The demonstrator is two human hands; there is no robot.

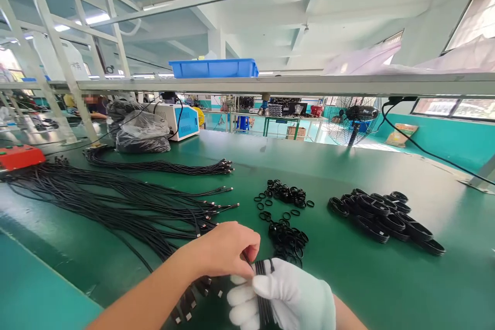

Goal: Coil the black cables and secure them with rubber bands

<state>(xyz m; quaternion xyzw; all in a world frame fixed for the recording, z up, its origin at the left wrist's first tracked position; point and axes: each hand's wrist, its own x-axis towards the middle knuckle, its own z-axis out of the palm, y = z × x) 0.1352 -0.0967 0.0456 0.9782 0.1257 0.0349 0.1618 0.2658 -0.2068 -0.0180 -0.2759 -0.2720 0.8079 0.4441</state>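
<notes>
My right hand [286, 294], in a white glove, is wrapped round a coiled black cable [264, 309] at the lower middle of the view. My bare left hand [224, 250] touches the top of that coil, its thumb and forefinger pinched on a black strand of the cable. Just beyond my hands lie loose black rings [288, 240], with a second heap of rings [286, 193] farther back. Long black cables [116, 201] with metal-tipped plugs stretch out on the left, partly behind my left forearm.
A pile of coiled cables [382, 214] sits to the right on the green table [309, 165]. Farther back are a bundle of cables [162, 166], a plastic-wrapped bag [143, 131] and a blue-white machine [180, 121]. A red box [21, 157] stands far left. Overhead, a shelf carries a blue tray [214, 68].
</notes>
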